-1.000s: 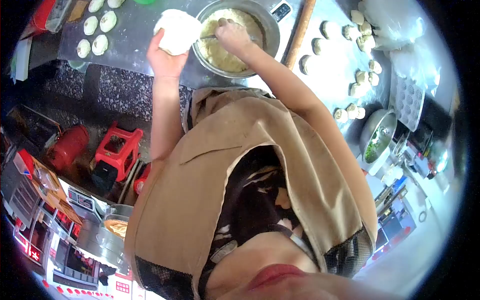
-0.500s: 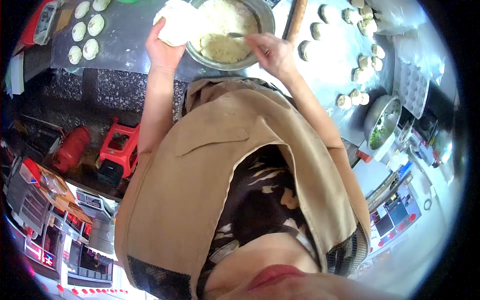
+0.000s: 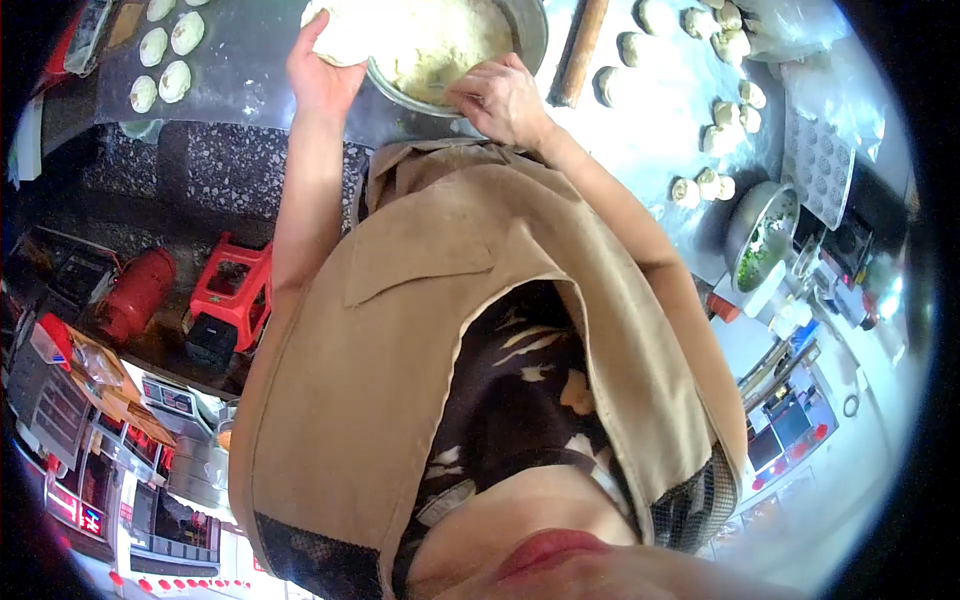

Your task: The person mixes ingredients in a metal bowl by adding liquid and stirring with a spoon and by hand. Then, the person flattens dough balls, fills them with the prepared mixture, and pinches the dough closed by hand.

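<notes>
A person in a tan apron [image 3: 400,300] is working at a metal table [image 3: 240,90], with the right hand [image 3: 503,98] lying over the near rim of a metal bowl [image 3: 533,30]. Its fingers are bunching together, but they are hiding whatever may be between them, so its grip is impossible to tell. A hard push down at that rim could be tipping the bowl toward the apron.

At the bowl's left side, the left hand [image 3: 325,80] is holding a white dough sheet [image 3: 345,32], fingers curling over its edge. Glare is blurring the border between sheet and bowl, leaving any contact uncertain; the soft dough could be sagging or tearing where it is lacking support. Inside the bowl, a pale, crumbly mix [image 3: 450,55] is lying loose, and a careless flick could be scattering it.

Just beyond the right hand, a rolling pin [image 3: 580,55] is lying on the table; a bump from the forearm could be sending it into the nearest dough pieces [image 3: 632,48].

Farther left, flattened rounds [image 3: 174,82] are sitting close together, liable to be sticking if nudged into contact. At the far right, a steel basin [image 3: 748,212] is holding chopped greens [image 3: 752,265], which a jolt could be spilling.
</notes>
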A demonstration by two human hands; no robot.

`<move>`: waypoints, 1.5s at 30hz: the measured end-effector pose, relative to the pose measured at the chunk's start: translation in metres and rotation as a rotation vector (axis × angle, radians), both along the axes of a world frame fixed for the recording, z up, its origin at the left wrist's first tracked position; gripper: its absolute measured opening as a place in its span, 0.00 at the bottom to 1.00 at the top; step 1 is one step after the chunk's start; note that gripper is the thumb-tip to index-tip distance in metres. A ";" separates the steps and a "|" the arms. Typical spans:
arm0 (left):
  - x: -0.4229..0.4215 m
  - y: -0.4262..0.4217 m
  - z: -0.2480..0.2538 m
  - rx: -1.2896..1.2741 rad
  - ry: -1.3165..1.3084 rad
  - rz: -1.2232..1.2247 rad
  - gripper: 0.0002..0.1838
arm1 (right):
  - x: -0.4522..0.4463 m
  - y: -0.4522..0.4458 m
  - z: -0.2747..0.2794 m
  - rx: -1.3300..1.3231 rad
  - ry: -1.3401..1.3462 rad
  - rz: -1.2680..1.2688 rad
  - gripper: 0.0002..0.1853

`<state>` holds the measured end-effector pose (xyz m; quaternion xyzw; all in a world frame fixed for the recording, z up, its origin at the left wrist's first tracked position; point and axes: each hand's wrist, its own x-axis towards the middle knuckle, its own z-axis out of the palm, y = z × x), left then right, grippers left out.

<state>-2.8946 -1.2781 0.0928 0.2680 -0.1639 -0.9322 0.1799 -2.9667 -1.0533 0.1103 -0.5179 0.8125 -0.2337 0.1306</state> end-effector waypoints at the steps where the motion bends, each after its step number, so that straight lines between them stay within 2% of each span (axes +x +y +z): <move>1: 0.000 0.001 0.000 -0.013 -0.009 -0.002 0.24 | 0.000 0.000 0.000 -0.001 -0.024 -0.011 0.06; 5: -0.002 -0.003 -0.003 -0.039 -0.019 -0.029 0.25 | -0.004 0.000 0.000 -0.014 -0.074 -0.047 0.08; 7: -0.003 -0.003 -0.005 -0.055 -0.032 -0.031 0.25 | -0.009 -0.001 0.009 0.022 -0.246 -0.149 0.11; 8: -0.003 -0.003 -0.005 -0.065 -0.048 -0.029 0.25 | -0.010 -0.001 0.014 0.013 -0.243 -0.154 0.11; 10: -0.003 -0.002 -0.003 -0.086 -0.069 -0.038 0.24 | -0.012 0.001 0.027 0.028 -0.733 -0.536 0.12; 11: -0.005 -0.003 -0.001 -0.099 -0.093 -0.040 0.24 | -0.014 0.004 0.032 0.016 -0.729 -0.540 0.12; 14: -0.010 0.017 0.031 -0.147 -0.146 -0.076 0.24 | -0.019 0.017 0.046 -0.293 -0.754 -0.647 0.12; 15: -0.013 0.021 0.036 -0.160 -0.132 -0.081 0.24 | -0.019 0.019 0.054 -0.311 -0.744 -0.646 0.12; 18: -0.018 0.036 0.045 -0.031 -0.060 -0.230 0.29 | -0.008 0.018 0.088 -0.587 -0.745 -0.772 0.12; 19: -0.020 0.045 0.054 -0.041 -0.053 -0.235 0.29 | -0.005 0.014 0.091 -0.600 -0.739 -0.772 0.12; 22: -0.024 0.068 0.081 0.055 0.000 -0.339 0.33 | 0.003 0.006 0.078 -0.927 -0.588 -0.764 0.07; 23: -0.026 0.072 0.084 0.053 0.005 -0.343 0.33 | 0.006 0.007 0.071 -0.898 -0.442 -0.745 0.06; 25: -0.029 0.078 0.090 0.116 0.072 -0.348 0.32 | 0.003 0.010 0.065 -0.769 0.180 -0.573 0.07; 26: -0.031 0.080 0.093 0.115 0.073 -0.346 0.32 | 0.008 0.013 0.065 -0.702 0.289 -0.511 0.11; 27: -0.034 0.083 0.097 0.110 0.062 -0.327 0.32 | 0.013 0.015 0.064 -0.704 0.289 -0.509 0.11; 30: -0.038 0.084 0.101 0.102 0.057 -0.313 0.31 | 0.021 0.017 0.054 -0.574 0.596 -0.341 0.17; 34: -0.039 0.084 0.087 0.122 0.032 -0.320 0.29 | 0.020 0.024 0.056 -0.590 0.551 -0.326 0.16; 36: -0.040 0.082 0.080 0.063 0.023 -0.321 0.28 | 0.018 0.027 0.065 -0.791 0.364 -0.472 0.16; 37: -0.039 0.080 0.077 0.006 0.013 -0.324 0.28 | 0.017 0.030 0.072 -0.734 0.291 -0.592 0.16; 39: -0.036 0.075 0.076 -0.022 -0.003 -0.331 0.28 | 0.004 0.039 0.063 -0.613 0.123 -0.601 0.18; 40: -0.034 0.073 0.077 -0.054 -0.016 -0.342 0.27 | 0.001 0.039 0.057 -0.614 0.122 -0.601 0.18; 42: -0.031 0.068 0.080 -0.079 -0.024 -0.368 0.26 | -0.005 0.037 0.053 -0.392 0.125 -0.594 0.20; 45: -0.028 0.062 0.076 -0.052 -0.016 -0.457 0.24 | -0.012 0.027 0.067 -0.549 0.006 -0.459 0.20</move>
